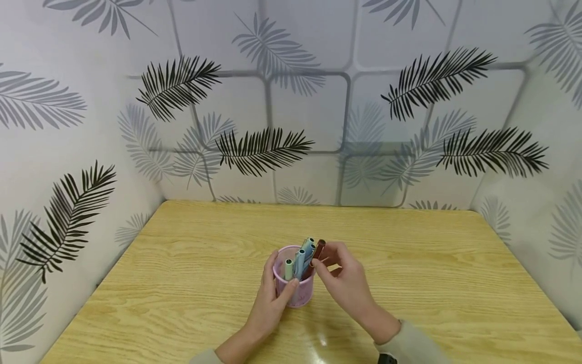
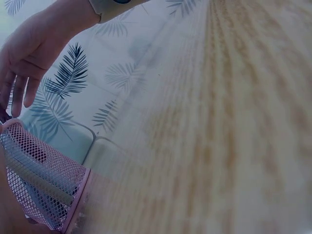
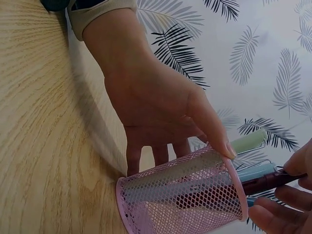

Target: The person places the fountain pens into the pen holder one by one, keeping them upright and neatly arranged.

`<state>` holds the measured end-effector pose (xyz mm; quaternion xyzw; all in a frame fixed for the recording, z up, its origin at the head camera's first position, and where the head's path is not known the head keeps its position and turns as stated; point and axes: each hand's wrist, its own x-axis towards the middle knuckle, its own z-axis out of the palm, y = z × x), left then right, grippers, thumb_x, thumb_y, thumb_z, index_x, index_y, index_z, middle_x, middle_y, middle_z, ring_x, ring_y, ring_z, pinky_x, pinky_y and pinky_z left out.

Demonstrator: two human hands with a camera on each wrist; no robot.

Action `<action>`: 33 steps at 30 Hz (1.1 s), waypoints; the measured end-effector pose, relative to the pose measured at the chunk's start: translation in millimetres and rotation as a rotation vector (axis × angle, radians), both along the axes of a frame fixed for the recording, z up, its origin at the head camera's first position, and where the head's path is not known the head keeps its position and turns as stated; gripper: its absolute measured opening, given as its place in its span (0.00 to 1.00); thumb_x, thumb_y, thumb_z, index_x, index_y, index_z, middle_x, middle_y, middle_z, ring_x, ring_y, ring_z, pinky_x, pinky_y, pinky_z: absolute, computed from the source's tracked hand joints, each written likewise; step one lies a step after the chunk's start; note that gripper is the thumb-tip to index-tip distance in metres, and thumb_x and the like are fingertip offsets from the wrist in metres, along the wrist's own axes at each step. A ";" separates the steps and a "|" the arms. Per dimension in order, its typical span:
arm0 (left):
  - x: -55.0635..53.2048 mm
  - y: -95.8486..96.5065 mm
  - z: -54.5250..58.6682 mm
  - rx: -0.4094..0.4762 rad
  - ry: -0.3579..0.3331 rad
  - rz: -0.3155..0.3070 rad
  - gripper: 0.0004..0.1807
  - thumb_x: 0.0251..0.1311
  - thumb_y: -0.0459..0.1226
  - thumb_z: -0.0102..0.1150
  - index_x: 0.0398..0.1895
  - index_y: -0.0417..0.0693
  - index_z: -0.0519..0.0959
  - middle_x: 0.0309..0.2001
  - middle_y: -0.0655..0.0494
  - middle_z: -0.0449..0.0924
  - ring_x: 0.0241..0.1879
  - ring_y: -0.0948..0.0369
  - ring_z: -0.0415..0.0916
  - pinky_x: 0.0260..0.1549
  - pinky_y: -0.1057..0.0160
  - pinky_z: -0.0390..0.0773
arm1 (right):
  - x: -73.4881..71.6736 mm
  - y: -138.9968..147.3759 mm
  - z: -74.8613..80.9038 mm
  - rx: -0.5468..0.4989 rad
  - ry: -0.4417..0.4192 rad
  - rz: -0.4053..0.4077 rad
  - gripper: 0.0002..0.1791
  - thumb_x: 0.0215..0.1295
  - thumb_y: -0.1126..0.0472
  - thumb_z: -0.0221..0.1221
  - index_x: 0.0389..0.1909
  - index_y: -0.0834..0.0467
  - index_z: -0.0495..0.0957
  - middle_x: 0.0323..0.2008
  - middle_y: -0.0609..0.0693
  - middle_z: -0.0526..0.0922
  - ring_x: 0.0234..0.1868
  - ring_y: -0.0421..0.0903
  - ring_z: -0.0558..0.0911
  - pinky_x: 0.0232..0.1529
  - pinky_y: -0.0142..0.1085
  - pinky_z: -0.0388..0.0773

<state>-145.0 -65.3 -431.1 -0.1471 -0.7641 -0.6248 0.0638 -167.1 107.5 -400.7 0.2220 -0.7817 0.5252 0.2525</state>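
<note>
A pink mesh pen cup [image 1: 305, 294] stands on the table, with my left hand [image 1: 268, 306] gripping its side, thumb at the front rim and fingers round the far left. Inside lean a light green pen [image 1: 288, 271], several blue pens [image 1: 299, 264] and a dark red pen [image 1: 319, 249]. My right hand [image 1: 349, 283] pinches the dark red pen's upper end between thumb and fingers. In the right wrist view the lower part of the dark red pen [image 3: 261, 184] runs down inside the mesh. The left wrist view shows the cup wall [image 2: 73, 170] close up.
The wood-grain table [image 1: 182, 268] reaches back to a pale wall [image 1: 309, 111] printed with leaves. More leaf-patterned wall rises at the left and right sides. A dark band [image 1: 387, 359] sits at the right wrist, by the sleeve [image 1: 409, 344].
</note>
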 end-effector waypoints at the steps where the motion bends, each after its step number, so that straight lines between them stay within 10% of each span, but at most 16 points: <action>1: -0.1 -0.1 -0.4 0.001 -0.002 0.000 0.39 0.64 0.37 0.53 0.71 0.43 0.44 0.66 0.34 0.51 0.64 0.44 0.54 0.60 0.45 0.56 | -1.0 0.0 -2.2 0.014 -0.001 0.003 0.14 0.55 0.70 0.64 0.42 0.57 0.75 0.33 0.46 0.80 0.29 0.42 0.79 0.22 0.32 0.76; 33: -1.2 1.7 -2.6 0.019 0.012 -0.001 0.39 0.63 0.36 0.54 0.71 0.44 0.43 0.66 0.35 0.54 0.64 0.44 0.57 0.59 0.46 0.60 | 1.0 8.6 -10.4 0.091 -0.062 -0.051 0.06 0.58 0.67 0.63 0.36 0.59 0.78 0.27 0.42 0.79 0.25 0.37 0.76 0.21 0.33 0.76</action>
